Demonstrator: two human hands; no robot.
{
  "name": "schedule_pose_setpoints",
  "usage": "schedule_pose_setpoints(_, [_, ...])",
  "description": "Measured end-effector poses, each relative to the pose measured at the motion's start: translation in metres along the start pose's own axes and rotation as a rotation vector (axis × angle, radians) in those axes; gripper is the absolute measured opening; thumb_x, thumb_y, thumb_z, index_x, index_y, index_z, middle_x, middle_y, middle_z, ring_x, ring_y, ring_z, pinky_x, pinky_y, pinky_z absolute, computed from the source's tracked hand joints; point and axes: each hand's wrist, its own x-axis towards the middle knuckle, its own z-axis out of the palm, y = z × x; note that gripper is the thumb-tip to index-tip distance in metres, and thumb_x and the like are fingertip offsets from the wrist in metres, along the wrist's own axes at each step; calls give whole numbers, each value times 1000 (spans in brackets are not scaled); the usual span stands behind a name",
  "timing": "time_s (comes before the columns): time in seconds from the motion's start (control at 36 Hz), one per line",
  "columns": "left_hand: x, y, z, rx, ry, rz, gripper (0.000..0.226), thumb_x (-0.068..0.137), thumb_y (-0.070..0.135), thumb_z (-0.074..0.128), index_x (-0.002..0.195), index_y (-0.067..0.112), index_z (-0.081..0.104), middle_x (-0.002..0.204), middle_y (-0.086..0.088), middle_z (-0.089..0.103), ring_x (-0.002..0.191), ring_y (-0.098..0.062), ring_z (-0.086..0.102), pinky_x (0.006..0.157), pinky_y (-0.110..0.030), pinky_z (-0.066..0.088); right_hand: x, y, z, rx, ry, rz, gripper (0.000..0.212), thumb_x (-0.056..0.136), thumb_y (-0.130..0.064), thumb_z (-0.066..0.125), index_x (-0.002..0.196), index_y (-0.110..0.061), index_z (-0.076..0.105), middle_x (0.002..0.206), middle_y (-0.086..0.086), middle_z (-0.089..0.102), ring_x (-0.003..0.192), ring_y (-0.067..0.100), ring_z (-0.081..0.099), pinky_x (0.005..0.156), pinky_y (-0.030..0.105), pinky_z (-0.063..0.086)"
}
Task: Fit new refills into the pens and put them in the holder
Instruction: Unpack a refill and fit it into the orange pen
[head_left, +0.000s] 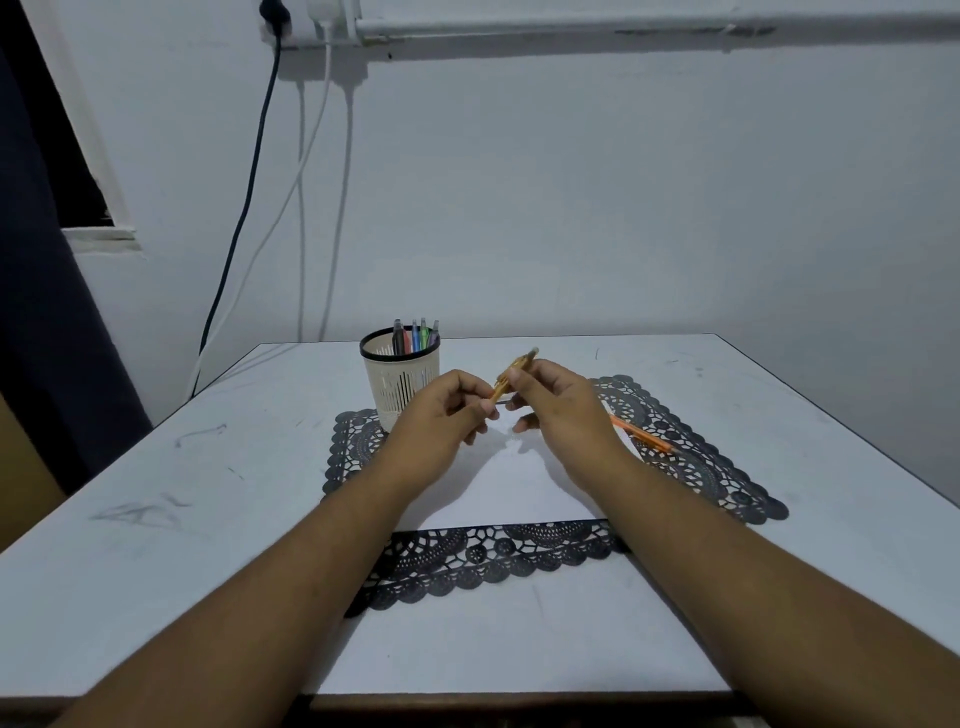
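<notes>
My right hand (558, 410) grips an orange pen barrel (514, 371), tilted up and away over the middle of the table. My left hand (441, 421) pinches the barrel's lower end, where a thin grey refill (503, 401) shows between the two hands. A cream slotted pen holder (397, 384) with a black rim stands behind my left hand and has several coloured pens (415, 336) upright in it. Another orange pen (641, 435) lies flat to the right, partly hidden by my right hand.
A black lace mat (519, 558) lies on the white table (182, 545), with a white sheet (514, 488) on top of it. Behind the table is a wall with cables (249, 192) hanging down at the left.
</notes>
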Motion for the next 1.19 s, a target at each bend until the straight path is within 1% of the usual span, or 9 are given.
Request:
schedule_pose_setpoints(0.11, [-1,0,2,46,-57,14,13,99,5,64,107,15,70,91,-6,75,80,-18,66,74,-33,52,1,-7,3,112,70,25,19,109,-21,51,98,-16,65,95,1,79,89,21,73,85,35,57])
schedule_pose_setpoints(0.17, [-2,-1,0,48,-73,10,14,98,5,65,106,15,70,92,-9,75,80,-19,67,75,-34,52,0,-10,3,222,50,43,16,110,-15,46,101,-14,60,88,3,76,87,21,71,93,39,57])
schedule_pose_setpoints(0.28, [-2,-2,1,84,-48,5,6,95,7,70,95,13,71,79,-4,72,71,-17,63,72,-36,51,-1,-17,9,621,-16,98,18,111,-16,39,97,-12,50,74,6,55,70,22,56,80,40,53])
schedule_pose_setpoints(0.44, [-3,-2,2,80,-139,-51,11,92,3,72,96,13,72,78,2,70,72,-16,61,71,-32,51,1,-20,3,973,-45,135,43,98,-52,34,77,-16,44,69,1,35,60,18,32,63,34,32])
schedule_pose_setpoints(0.56, [-3,-1,2,98,-131,-39,6,92,4,73,94,9,73,77,2,71,71,-15,61,71,-31,50,4,-19,-2,1018,-47,155,34,87,-45,44,68,-17,38,65,1,28,57,18,25,60,33,28])
schedule_pose_setpoints(0.67, [-4,-3,1,128,-131,-52,1,93,9,73,92,9,74,80,-1,75,71,-14,63,75,-35,51,4,-21,-5,985,-52,156,28,83,-34,42,62,-18,33,61,1,24,56,18,21,59,32,27])
schedule_pose_setpoints(0.83, [-4,-4,-1,106,-151,-67,7,95,4,68,99,6,74,84,-6,76,71,-14,62,73,-30,51,4,-21,-7,978,-56,135,30,83,-37,43,63,-18,32,62,0,23,60,19,16,60,34,25])
schedule_pose_setpoints(1.03, [-3,-5,-2,80,-156,-83,10,95,13,72,85,12,73,76,-5,73,67,-14,59,69,-29,47,4,-24,-11,985,-117,111,31,83,-37,41,61,-19,31,60,0,21,60,19,15,61,35,22])
schedule_pose_setpoints(1.19, [-4,-3,-1,26,-170,-85,11,94,11,71,84,8,71,73,-5,69,65,-15,57,68,-26,47,5,-27,-14,981,-196,86,31,84,-38,41,62,-19,31,60,0,21,59,19,16,61,34,23])
